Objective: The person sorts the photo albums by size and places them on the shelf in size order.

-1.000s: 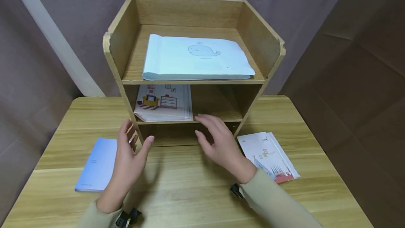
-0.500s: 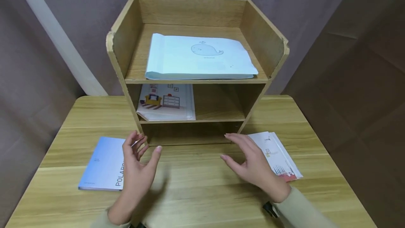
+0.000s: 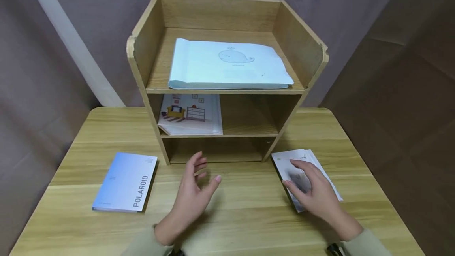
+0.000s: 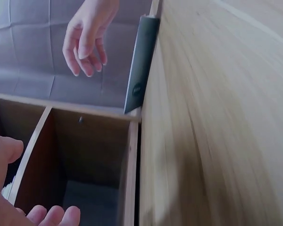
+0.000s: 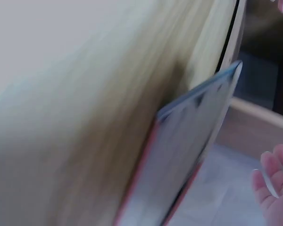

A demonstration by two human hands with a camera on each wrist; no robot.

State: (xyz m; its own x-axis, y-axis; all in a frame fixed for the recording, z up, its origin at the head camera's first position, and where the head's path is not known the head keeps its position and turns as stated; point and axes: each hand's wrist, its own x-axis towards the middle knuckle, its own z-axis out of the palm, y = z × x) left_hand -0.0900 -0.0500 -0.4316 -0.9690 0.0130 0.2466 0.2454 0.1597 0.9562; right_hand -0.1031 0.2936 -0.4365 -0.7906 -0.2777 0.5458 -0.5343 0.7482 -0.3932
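Note:
My right hand point(image 3: 320, 198) hovers over a white illustrated book point(image 3: 289, 159) lying right of the shelf, its fingers loosely bent and holding nothing. In the right wrist view, the fingers of that right hand point(image 5: 278, 188) are apart from the same book point(image 5: 184, 141), which looks blurred. Above the table in front of the shelf is my left hand point(image 3: 192, 198), empty, thumb spread away from the bent fingers. The left wrist view catches part of this left hand point(image 4: 4, 174) beside the shelf compartments. A blue-and-white book marked POLAROID point(image 3: 124, 183) lies left of it.
A three-level wooden shelf point(image 3: 220, 13) stands at the back of the table point(image 3: 241, 228). On its top lies a pale blue book with a whale drawing point(image 3: 199, 64). The middle level's left side holds a book showing a yellow armchair point(image 3: 211, 123). Grey-purple curtain hangs behind.
My right hand has moved right, from the middle shelf's front edge to over the white book. My left hand has moved right, away from the POLAROID book, uncovering it.

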